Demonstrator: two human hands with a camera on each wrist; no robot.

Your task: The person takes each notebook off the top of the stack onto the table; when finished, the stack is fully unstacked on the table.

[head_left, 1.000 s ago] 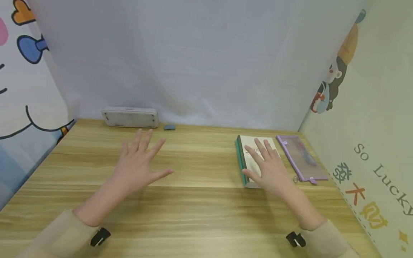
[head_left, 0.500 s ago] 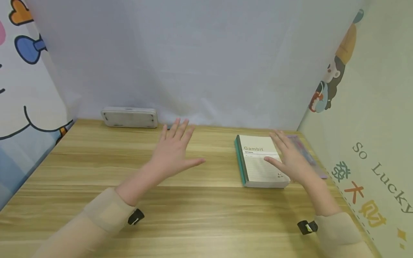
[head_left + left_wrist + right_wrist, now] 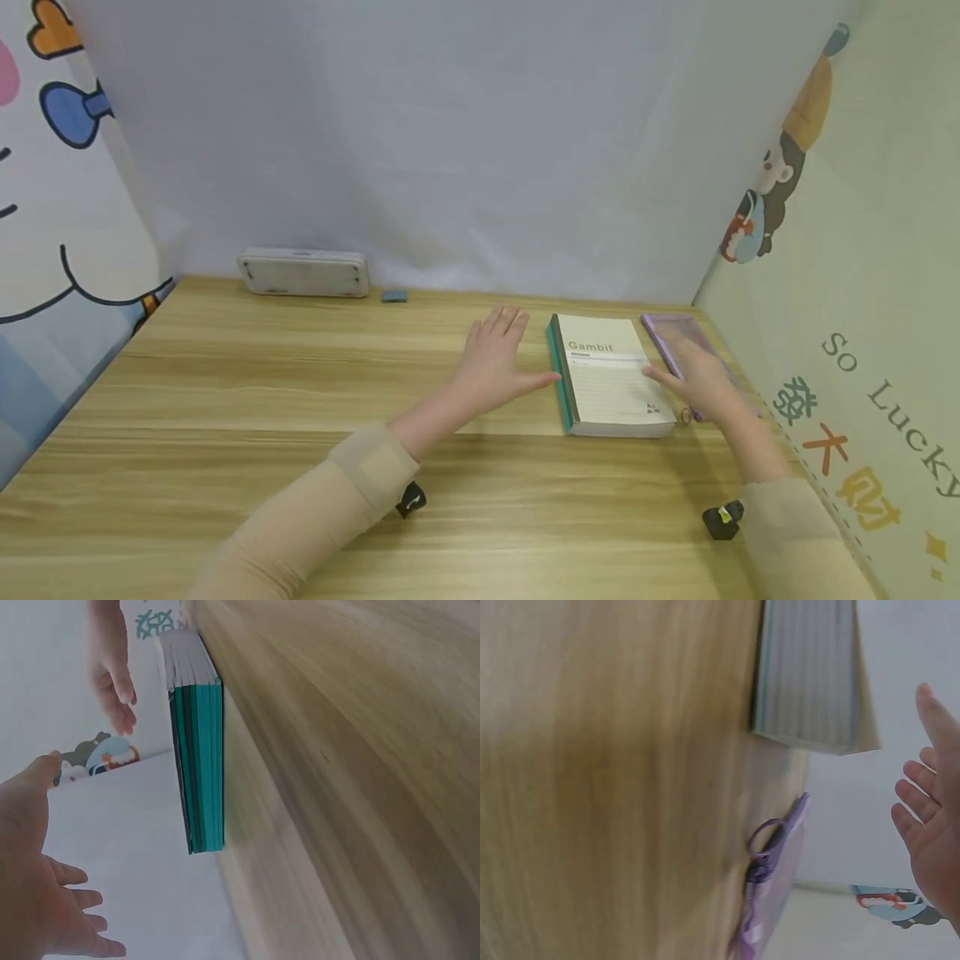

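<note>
A stack of several notebooks [image 3: 611, 383] lies on the table, the top one with a cream cover marked "Gambit". In the left wrist view the stack's teal and dark green spines [image 3: 202, 769] show. My left hand [image 3: 491, 358] hovers just left of the stack, fingers spread, its thumb pointing at the spine side. On the other side, my right hand [image 3: 701, 379] is held over the purple-edged mesh zip pouch [image 3: 667, 323], thumb near the stack's right edge. Part of the pouch is hidden by that hand. Neither hand holds anything.
A pale, long case [image 3: 303, 273] stands at the table's back left, against the white cloth backdrop. A small blue-grey block [image 3: 393, 296] lies beside it. A printed cloth wall [image 3: 862, 333] borders the table on the right. The pouch carries a ring [image 3: 765, 834].
My left hand has travelled right, from near the pale case to beside the notebooks. My right hand has moved right, off the notebooks' cover to over the pouch. The notebooks have not moved.
</note>
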